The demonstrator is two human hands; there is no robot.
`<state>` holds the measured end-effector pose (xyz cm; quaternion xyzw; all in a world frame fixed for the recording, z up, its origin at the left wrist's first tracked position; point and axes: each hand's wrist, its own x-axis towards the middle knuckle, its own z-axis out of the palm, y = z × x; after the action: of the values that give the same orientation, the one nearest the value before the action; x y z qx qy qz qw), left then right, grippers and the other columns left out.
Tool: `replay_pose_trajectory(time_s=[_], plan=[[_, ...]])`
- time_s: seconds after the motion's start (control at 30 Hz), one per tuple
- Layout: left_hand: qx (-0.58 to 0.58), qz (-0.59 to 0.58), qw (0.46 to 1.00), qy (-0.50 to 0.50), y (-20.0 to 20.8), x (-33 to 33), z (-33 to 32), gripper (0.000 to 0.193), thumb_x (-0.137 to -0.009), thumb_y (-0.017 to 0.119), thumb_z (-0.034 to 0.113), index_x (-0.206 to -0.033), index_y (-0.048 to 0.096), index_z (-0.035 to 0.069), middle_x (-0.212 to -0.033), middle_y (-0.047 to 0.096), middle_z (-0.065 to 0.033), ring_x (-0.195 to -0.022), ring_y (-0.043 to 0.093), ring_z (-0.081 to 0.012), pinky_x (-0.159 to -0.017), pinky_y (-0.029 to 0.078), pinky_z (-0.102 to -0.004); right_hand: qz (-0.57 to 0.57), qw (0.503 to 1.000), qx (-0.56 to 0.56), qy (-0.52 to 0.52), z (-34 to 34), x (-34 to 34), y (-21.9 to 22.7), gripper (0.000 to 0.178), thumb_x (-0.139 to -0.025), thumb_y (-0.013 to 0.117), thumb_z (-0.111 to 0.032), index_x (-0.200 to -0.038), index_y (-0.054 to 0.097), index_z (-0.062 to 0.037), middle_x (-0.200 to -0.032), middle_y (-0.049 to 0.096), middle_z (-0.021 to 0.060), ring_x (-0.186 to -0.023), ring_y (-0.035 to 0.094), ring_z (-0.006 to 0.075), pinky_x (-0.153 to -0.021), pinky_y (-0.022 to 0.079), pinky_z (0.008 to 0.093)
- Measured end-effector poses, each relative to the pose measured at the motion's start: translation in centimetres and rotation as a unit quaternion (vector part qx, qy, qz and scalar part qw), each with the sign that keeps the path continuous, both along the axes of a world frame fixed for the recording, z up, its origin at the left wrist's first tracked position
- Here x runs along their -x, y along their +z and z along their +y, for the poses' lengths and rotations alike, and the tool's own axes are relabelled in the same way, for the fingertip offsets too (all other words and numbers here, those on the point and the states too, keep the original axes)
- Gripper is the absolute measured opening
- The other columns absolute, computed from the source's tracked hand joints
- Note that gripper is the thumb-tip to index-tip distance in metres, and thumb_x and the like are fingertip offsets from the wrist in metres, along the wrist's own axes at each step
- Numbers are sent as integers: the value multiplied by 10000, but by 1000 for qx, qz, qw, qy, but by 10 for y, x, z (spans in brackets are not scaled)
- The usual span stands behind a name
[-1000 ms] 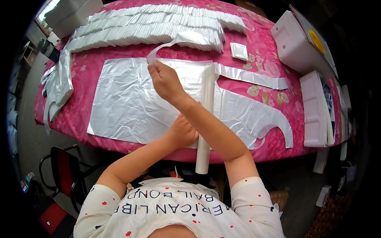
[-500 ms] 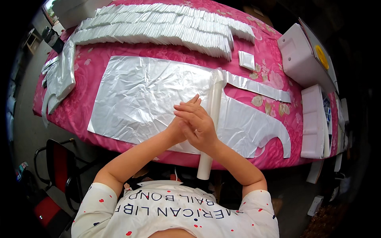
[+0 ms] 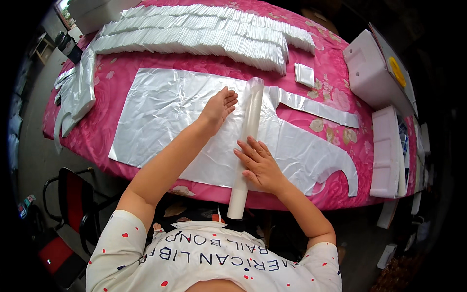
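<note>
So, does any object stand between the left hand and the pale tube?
Nothing visible stands between the left hand and the pale tube; only the silvery sheet shows beneath. The right hand is over the tube, lower in view.

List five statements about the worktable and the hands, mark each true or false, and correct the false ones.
1. The pale roll lies across the silvery sheet. True.
2. The left hand is gripping the roll. False: the left hand is open, to the left of the roll and apart from it.
3. The right hand is open at the roll. True.
4. The tablecloth is plain blue. False: the tablecloth is pink with a floral pattern.
5. The small folded packet lies apart from the long white rows. True.
</note>
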<state>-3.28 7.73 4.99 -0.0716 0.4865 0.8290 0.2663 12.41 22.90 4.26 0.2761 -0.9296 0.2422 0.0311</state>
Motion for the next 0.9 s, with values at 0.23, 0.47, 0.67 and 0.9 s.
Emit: replay_pose_trajectory(time_s=[0.23, 0.47, 0.67, 0.9], plan=[[120, 143, 978, 94, 17, -6, -164, 478, -968, 316, 357, -1246, 431, -14, -1255, 498, -137, -1171, 465, -205, -978, 351, -317, -80, 891, 218, 389, -183, 20, 29, 446, -909, 439, -356, -1172, 535, -9, -1228, 524, 160, -1242, 392, 315, -1052, 278, 418], [250, 170, 943, 140, 2, -93, -297, 492, -970, 317, 354, -1253, 429, -33, -1227, 521, -134, -1104, 510, -200, -929, 383, -296, 51, 979, 83, 178, -182, 100, 2, 383, -863, 522, -294, -1157, 547, -49, -1248, 504, 121, -1260, 362, 302, -1050, 239, 464], [535, 297, 788, 75, -5, -157, -295, 546, -903, 475, 276, -1302, 324, -64, -1115, 518, -179, -996, 522, -277, -901, 398, -360, 81, 973, -20, 215, -270, 157, -13, 489, -881, 458, -387, -1247, 501, -65, -1355, 413, 124, -1327, 263, 297, -1085, 161, 472], [715, 212, 665, 45, -6, -151, -276, 957, -727, 722, 253, -1375, 107, -88, -1055, 534, -227, -923, 562, -325, -825, 450, -381, 26, 967, 223, -118, -346, 145, -40, 627, -833, 481, -220, -1366, 258, 22, -1383, 273, 296, -1358, 127, 376, -1100, 79, 464]])
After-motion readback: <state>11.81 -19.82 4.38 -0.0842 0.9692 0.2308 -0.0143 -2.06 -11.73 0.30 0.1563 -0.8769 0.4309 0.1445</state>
